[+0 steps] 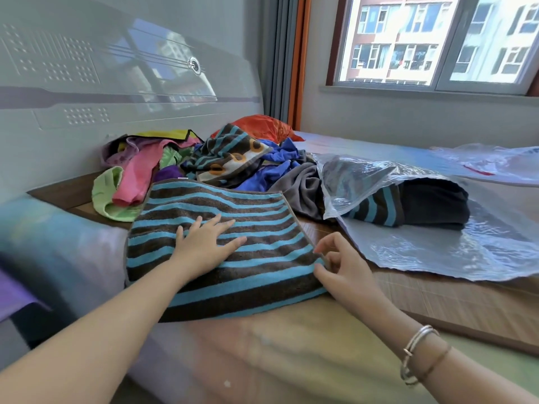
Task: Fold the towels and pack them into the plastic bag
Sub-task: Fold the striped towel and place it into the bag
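Left hand [208,243] flat on striped towel [221,228] — right hand [341,268] pinching its edge

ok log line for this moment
left hand flat on striped towel | right hand pinching its edge | plastic bag holds folded towels

Front towel [221,246]: blue and brown stripes. Pile behind: pink towel [137,173], green towel [109,196], royal-blue cloth [271,167]. Plastic bag [437,228]: clear.

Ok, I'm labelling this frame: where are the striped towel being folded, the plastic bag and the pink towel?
striped towel [262,275]: head view, its flat middle.
plastic bag [437,246]: head view, bare lower sheet.
pink towel [137,176]: head view, its hanging middle.
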